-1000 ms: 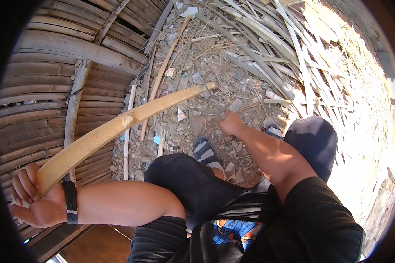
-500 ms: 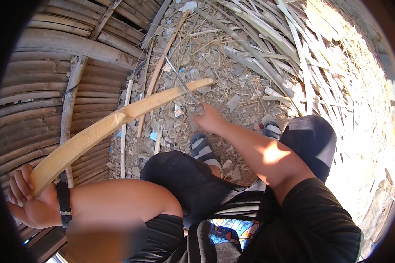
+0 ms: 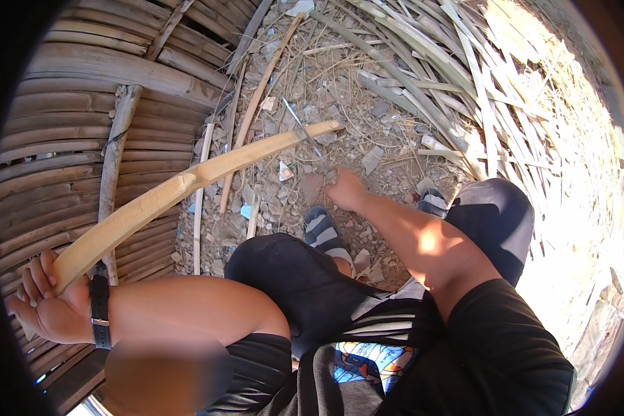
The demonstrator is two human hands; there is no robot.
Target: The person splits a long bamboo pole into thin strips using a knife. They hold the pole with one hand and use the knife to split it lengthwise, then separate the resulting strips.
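Observation:
A long, pale, curved piece of wood [image 3: 135, 211] slants across the left half of the view, with a notch-like step midway. My left hand [image 3: 52, 298], a dark strap on its wrist, wraps round the lower left end. My right hand [image 3: 344, 190] is closed round the handle of a long, narrow metal blade [image 3: 295, 114], which looks like a knife seen nearly edge-on. The blade crosses the wood close to its far right tip; whether it touches there I cannot tell. Most of the handle is hidden in my fist.
A bamboo slat wall [image 3: 55, 132] rises on the left. Split bamboo strips [image 3: 437, 76] are heaped at the far right. Thin strips [image 3: 267, 80] also lie on the stony ground [image 3: 353, 149]. My knees and a striped shoe [image 3: 322, 232] are below the wood.
The blade has swung to the right along the wood toward its far tip, and my right hand has shifted slightly right. My left hand sits a little higher.

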